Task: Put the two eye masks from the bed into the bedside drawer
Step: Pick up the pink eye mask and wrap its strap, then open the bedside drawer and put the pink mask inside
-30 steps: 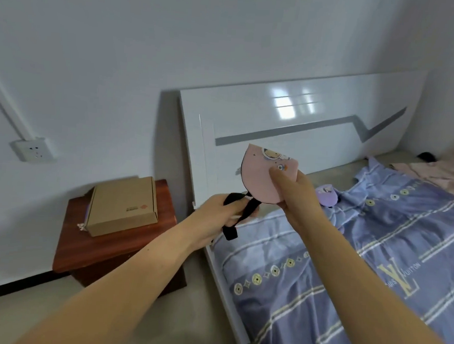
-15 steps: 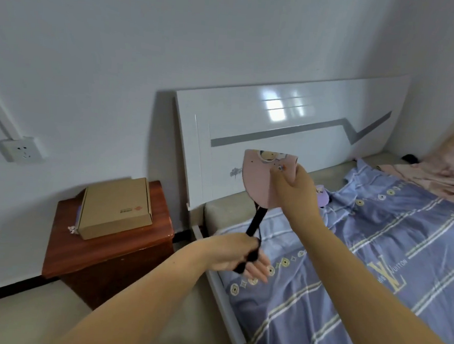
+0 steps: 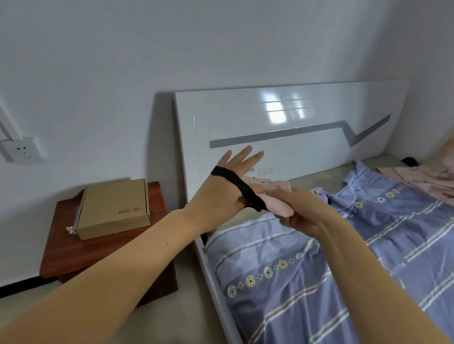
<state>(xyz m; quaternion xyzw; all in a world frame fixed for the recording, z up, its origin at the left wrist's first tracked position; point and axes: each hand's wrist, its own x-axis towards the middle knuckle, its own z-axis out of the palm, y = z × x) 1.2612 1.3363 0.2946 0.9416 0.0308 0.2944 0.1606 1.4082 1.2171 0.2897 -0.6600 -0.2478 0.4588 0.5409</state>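
Observation:
A pink eye mask [image 3: 278,201] is bunched in my right hand [image 3: 302,212], held in the air over the head end of the bed [image 3: 347,272]. Its black elastic strap [image 3: 237,184] runs across the back of my left hand [image 3: 226,190], whose fingers are spread and pushed through the loop. A purple eye mask [image 3: 319,194] lies on the blue striped sheet just behind my right hand, partly hidden. The red-brown bedside cabinet [image 3: 88,253] stands left of the bed; its drawer front is not visible.
A closed cardboard box [image 3: 114,211] lies on top of the cabinet. The white glossy headboard [image 3: 289,138] stands against the wall. A wall socket [image 3: 18,149] is at the left. Pink cloth [image 3: 432,179] is piled at the far right of the bed.
My right hand lowered the pink mask and crumpled it. My left hand rose from pulling the strap downward, opened its fingers, and now has the strap stretched over its back.

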